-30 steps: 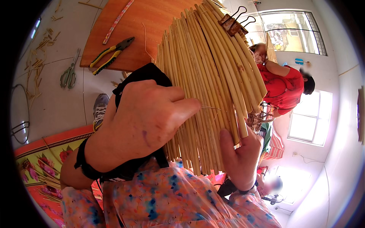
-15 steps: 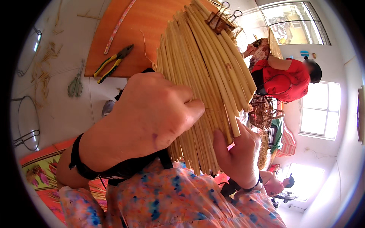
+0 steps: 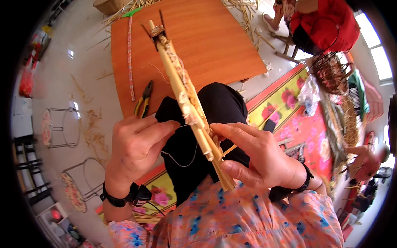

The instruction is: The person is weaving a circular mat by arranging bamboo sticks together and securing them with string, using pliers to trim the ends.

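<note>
A panel of yellow dried stalks (image 3: 184,89) stands nearly edge-on above my lap, its cut ends and a row of binding facing up. A dark binder clip (image 3: 156,35) grips its far end. To the left of the panel, my left hand (image 3: 138,142) is closed in a pinch on a thin thread, which reaches toward the binding; a slack loop of thread (image 3: 182,165) hangs below. On the right side, my right hand (image 3: 260,155) holds the panel's near part, index fingertip against the binding and thumb lower down. Its other fingers are partly hidden.
An orange board (image 3: 206,37) lies ahead, with pliers (image 3: 144,99) at its near left edge and a green-ended patterned stick (image 3: 130,58) on it. Round stools (image 3: 73,192) stand left. A person in red (image 3: 324,25) sits far right, near a basket (image 3: 331,74).
The panel has turned from showing its broad face to nearly edge-on. My left hand has moved left off the panel and now pinches thread. The view has shifted, showing more of the board.
</note>
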Demonstrator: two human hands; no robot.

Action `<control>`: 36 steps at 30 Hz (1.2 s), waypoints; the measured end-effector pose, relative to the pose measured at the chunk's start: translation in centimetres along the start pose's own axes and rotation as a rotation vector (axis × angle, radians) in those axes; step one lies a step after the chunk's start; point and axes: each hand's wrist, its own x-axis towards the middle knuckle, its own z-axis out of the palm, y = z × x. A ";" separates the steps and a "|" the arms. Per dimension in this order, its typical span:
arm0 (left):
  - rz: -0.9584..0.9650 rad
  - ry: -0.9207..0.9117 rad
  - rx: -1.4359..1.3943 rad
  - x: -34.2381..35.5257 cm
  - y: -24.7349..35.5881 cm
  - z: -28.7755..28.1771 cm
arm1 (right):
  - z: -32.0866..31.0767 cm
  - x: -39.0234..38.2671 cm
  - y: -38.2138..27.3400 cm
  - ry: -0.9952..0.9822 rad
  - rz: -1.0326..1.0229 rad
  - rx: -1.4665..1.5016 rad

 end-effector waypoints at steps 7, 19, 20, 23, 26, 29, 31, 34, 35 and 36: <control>-0.022 -0.106 0.025 0.4 0.0 -0.8 | 1.5 -0.8 3.0 0.139 0.030 0.288; -0.297 -0.137 0.013 -1.4 0.5 -1.2 | 2.4 -1.0 6.5 0.066 -0.112 0.469; -0.418 -0.124 -0.065 -1.6 0.7 -1.1 | 2.4 -1.0 6.8 0.080 -0.129 0.465; -0.514 -0.154 -0.064 -1.5 1.3 -1.7 | 2.5 -1.0 7.4 0.080 -0.164 0.475; -0.249 -0.273 0.210 -1.6 1.1 -2.7 | 2.8 -0.9 7.6 0.065 -0.167 0.488; -0.242 -0.299 0.333 -3.2 1.2 -3.5 | 3.2 -0.8 7.8 0.056 -0.178 0.502; -0.244 -0.312 0.365 -3.7 1.2 -3.6 | 3.4 -0.7 7.9 0.049 -0.186 0.509; -0.218 -0.347 0.369 -3.3 1.9 -3.7 | 3.5 -0.6 7.8 0.042 -0.195 0.521; -0.233 -0.367 0.368 -3.0 2.2 -3.8 | 3.6 -0.5 7.7 0.048 -0.199 0.525; -0.219 -0.380 0.364 -2.9 2.1 -3.9 | 3.6 -0.4 7.6 0.053 -0.203 0.529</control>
